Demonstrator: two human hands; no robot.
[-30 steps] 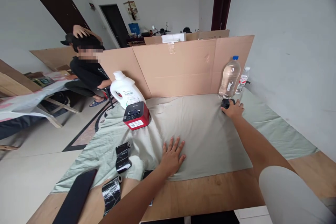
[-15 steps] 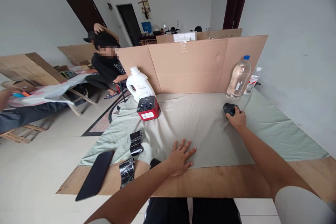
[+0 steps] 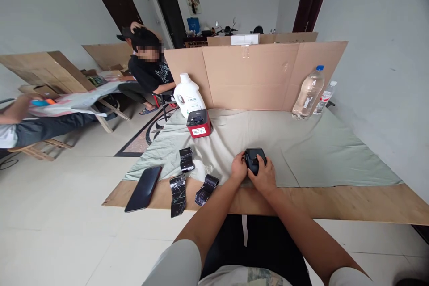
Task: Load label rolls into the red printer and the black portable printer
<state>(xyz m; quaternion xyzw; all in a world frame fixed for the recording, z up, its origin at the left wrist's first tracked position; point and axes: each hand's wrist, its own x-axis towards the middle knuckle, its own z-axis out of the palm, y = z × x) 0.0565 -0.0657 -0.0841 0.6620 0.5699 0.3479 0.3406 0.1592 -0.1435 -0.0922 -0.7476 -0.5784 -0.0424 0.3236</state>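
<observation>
A small black boxy device (image 3: 254, 156) rests on the cloth near the table's front edge; I cannot make out its exact kind. At its left side is my left hand (image 3: 239, 166), fingers curled against the casing. My right hand (image 3: 263, 176) grips the device from the right and front, with fingers on its top. To the left lie three partly unrolled black strips with pale marbling: one farther back (image 3: 187, 159), one at the left (image 3: 178, 194) and one by my left forearm (image 3: 207, 190).
A red and black box-shaped device (image 3: 199, 124) stands before a white jug (image 3: 189, 97). A large clear bottle (image 3: 307, 94) and a smaller bottle (image 3: 325, 98) stand back right, near a cardboard screen (image 3: 248, 80). A dark tablet (image 3: 143, 189) lies left. People sit farther left.
My right hand has brought the black device from the right toward the middle front. My left hand, earlier flat on the cloth, now holds its left side. The view has shifted.
</observation>
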